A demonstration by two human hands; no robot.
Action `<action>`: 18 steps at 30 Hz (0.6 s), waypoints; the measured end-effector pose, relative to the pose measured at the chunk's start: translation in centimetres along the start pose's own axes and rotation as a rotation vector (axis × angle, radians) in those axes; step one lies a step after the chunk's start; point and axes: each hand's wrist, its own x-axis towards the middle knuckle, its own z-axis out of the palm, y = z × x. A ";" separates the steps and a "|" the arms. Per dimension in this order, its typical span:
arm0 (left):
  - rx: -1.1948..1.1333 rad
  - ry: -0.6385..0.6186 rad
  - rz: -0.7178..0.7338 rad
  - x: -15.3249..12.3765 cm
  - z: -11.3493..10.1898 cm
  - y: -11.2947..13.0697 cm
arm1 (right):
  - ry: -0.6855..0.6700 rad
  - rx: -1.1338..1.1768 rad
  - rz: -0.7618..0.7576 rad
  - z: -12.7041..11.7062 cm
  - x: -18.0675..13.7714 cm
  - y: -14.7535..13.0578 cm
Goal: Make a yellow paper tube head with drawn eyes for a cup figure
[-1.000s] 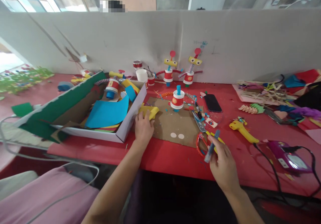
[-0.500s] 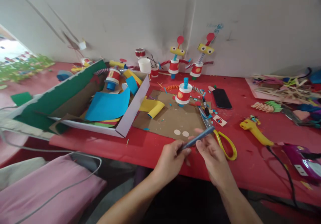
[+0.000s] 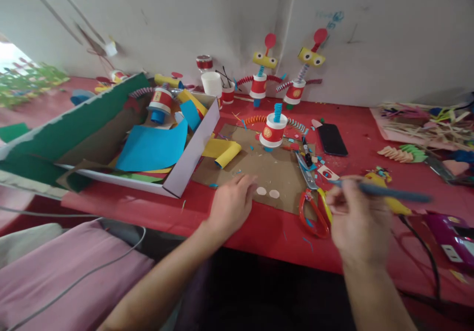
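A dark blue-grey pen (image 3: 396,192) is gripped in my right hand (image 3: 361,222), held out nearly level over the right side of the table and blurred by motion. My left hand (image 3: 233,200) hovers palm down at the cardboard's near edge, its fingertips loosely curved beside two small pale paper circles (image 3: 261,191); I see nothing held in it. Scissors (image 3: 314,217) with a red and a yellow handle lie beside my right hand, which partly covers them. Behind the circles, a red-and-white paper cup figure (image 3: 273,132) with folded paper arms and a blue neck stands on the cardboard mat (image 3: 255,165).
A box (image 3: 196,153) of coloured paper stands left. Two finished-looking cup figures (image 3: 258,86) line the wall. Rightward lie a phone (image 3: 332,139), a yellow glue gun (image 3: 398,205) with a cord, and a purple device (image 3: 450,237). A rolled yellow paper (image 3: 227,154) rests near the box.
Both hands were on the pen together. My left hand has let go and moved left toward the paper circles, while my right has carried the pen rightward, uncovering the red scissor handle.
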 end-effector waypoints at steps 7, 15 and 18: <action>0.422 -0.052 0.227 8.2 2.0 -4.6 | -0.255 -0.132 0.199 0.5 0.7 5.6; 0.313 0.014 0.779 3.5 1.8 -3.0 | -0.483 -0.350 0.111 0.6 2.5 5.5; 0.308 0.103 0.882 1.6 2.3 -2.0 | -0.554 -0.439 0.119 0.4 2.0 5.4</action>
